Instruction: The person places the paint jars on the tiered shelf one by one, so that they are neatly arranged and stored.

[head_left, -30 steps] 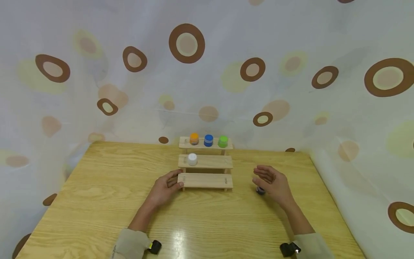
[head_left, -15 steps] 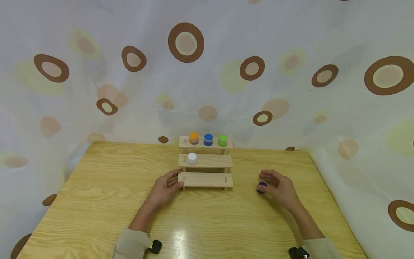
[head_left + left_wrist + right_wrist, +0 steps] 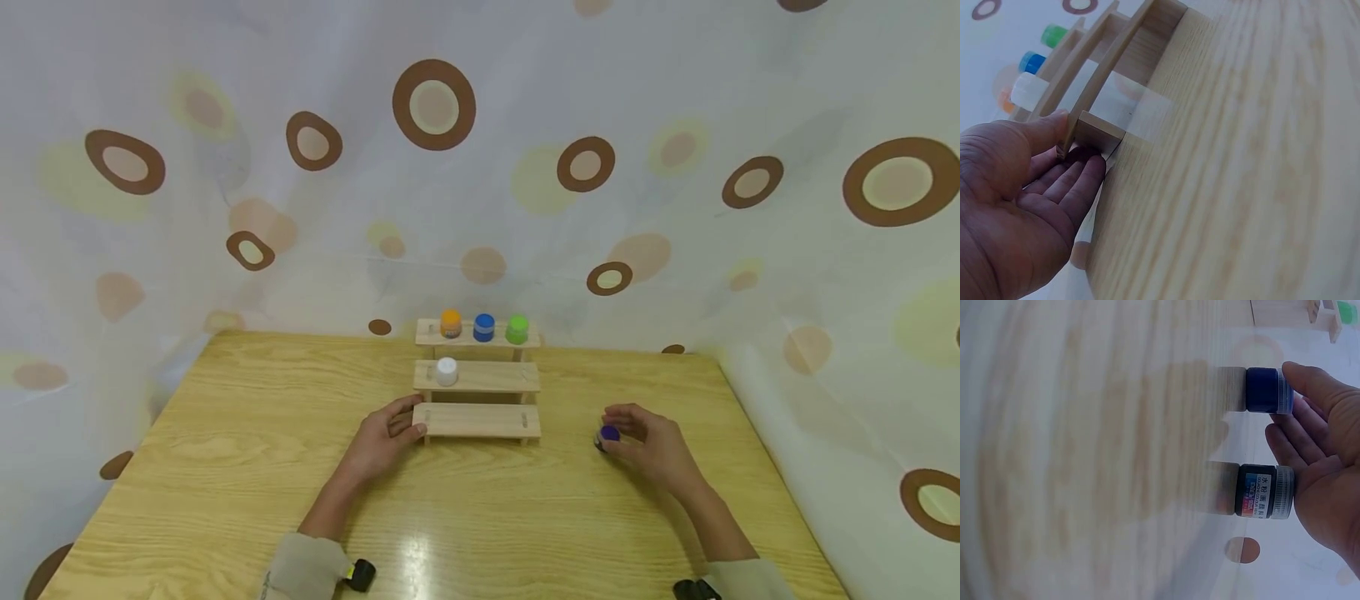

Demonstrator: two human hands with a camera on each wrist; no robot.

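A three-step wooden display stand (image 3: 480, 419) stands mid-table in the head view. My left hand (image 3: 382, 442) grips the left end of its lowest step, the thumb at the edge of the board and the fingers reaching behind the leg (image 3: 1099, 132). To the right, my right hand (image 3: 658, 450) is around a small paint jar with a purple-blue lid (image 3: 610, 433), fingers extended and thumb tip right at the lid. In the right wrist view a black labelled paint jar (image 3: 1260, 490) stands near the palm, beside the purple-blue jar (image 3: 1263, 390).
Orange (image 3: 451, 323), blue (image 3: 484, 327) and green (image 3: 517, 329) jars line the top step. A white jar (image 3: 447, 372) sits at the left of the middle step. Behind the wooden table (image 3: 480, 517) hangs a patterned white sheet (image 3: 315, 225).
My right hand has moved right and slightly toward me, and the purple-blue lid shows more between thumb and fingers. The left hand keeps its hold on the stand.
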